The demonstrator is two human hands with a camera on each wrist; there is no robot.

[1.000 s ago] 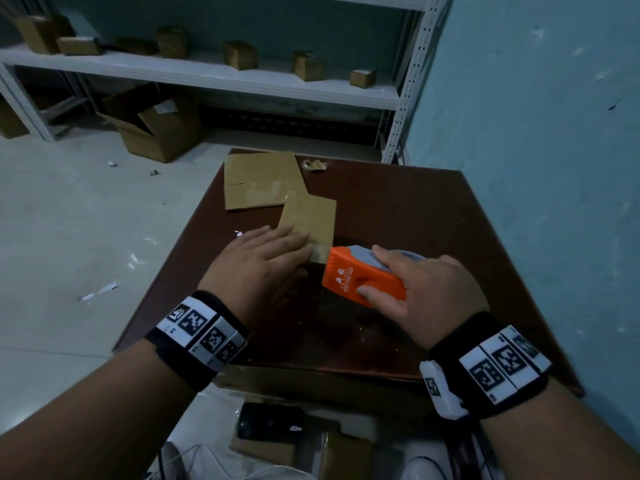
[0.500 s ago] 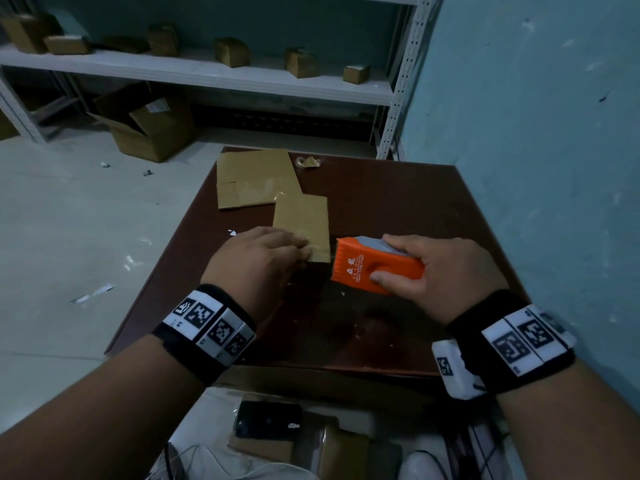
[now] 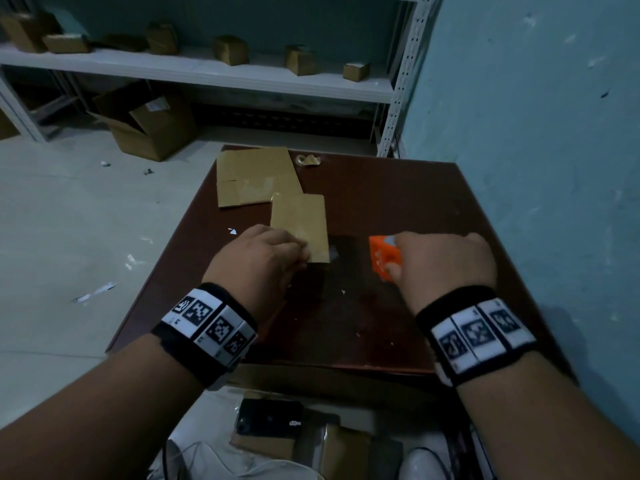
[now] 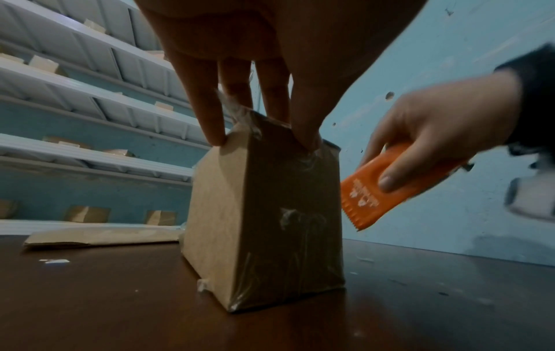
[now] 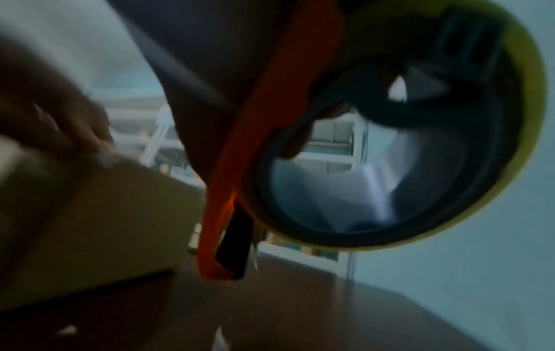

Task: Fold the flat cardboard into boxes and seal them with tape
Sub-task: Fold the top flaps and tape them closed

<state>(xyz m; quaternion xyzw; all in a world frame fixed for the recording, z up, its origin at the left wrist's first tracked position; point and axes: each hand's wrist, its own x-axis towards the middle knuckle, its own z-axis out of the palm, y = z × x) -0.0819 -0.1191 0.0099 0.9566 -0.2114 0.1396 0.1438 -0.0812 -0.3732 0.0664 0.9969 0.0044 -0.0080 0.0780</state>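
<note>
A small taped cardboard box (image 3: 299, 226) stands on the dark brown table (image 3: 381, 202). My left hand (image 3: 263, 258) grips its top near edge from above; in the left wrist view the fingers (image 4: 204, 114) and thumb clamp the box (image 4: 264, 213) at its upper corners over clear tape. My right hand (image 3: 440, 265) grips an orange tape dispenser (image 3: 382, 256) just right of the box, not touching it. Its toothed edge (image 4: 357, 225) points down towards the table. The right wrist view is blurred and shows the dispenser (image 5: 261, 142) and its tape roll (image 5: 525, 118).
Flat cardboard (image 3: 252, 178) lies at the table's far left, with a crumpled tape scrap (image 3: 306, 161) beside it. A blue wall (image 3: 536, 168) runs along the right. Behind are a white shelf (image 3: 207, 69) with small boxes and an open carton (image 3: 149, 123) on the floor.
My right hand has pulled the dispenser to the right, away from the box. My left hand's fingers have gone from flat on the box top to curled at its near edge.
</note>
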